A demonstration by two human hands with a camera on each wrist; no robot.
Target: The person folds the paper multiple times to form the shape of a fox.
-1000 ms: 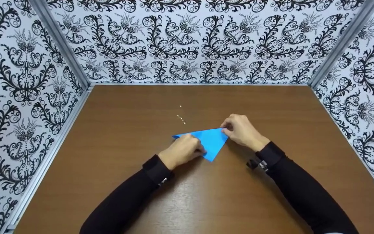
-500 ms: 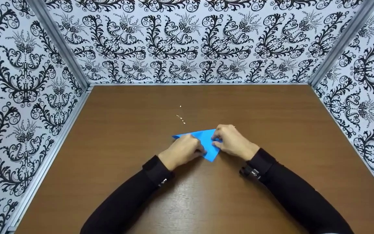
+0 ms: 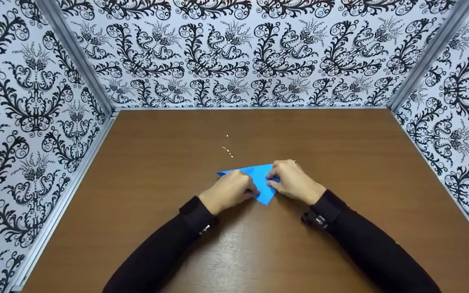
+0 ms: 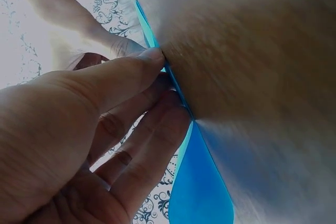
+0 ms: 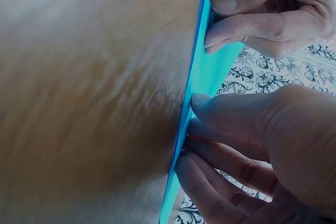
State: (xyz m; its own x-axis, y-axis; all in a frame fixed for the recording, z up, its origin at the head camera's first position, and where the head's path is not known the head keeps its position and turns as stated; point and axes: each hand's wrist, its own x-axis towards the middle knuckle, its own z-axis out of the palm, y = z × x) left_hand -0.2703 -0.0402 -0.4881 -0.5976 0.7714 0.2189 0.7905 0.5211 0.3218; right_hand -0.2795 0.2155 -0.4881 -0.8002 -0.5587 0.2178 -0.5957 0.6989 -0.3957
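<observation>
A folded sheet of blue paper [image 3: 263, 183], roughly triangular, lies on the wooden table [image 3: 169, 134]. My left hand [image 3: 230, 189] rests on its left part, thumb and fingertips pressing the surface. In the left wrist view the paper [image 4: 199, 182] bulges into a rounded, raised fold past those fingers. My right hand [image 3: 295, 181] lies over the right part and hides much of it. In the right wrist view its thumb and relaxed fingertips touch the flat paper [image 5: 202, 77], a short way from the left hand [image 5: 273, 14].
Small white specks [image 3: 228, 151] lie on the table behind the paper. Patterned black-and-white walls [image 3: 226, 53] on metal frame bars [image 3: 73, 57] enclose the back and both sides. Black sleeves with wrist straps cover both forearms.
My right hand has left the paper's far right corner, which it pinched, and moved left and nearer onto the sheet. The left hand keeps its place on the paper.
</observation>
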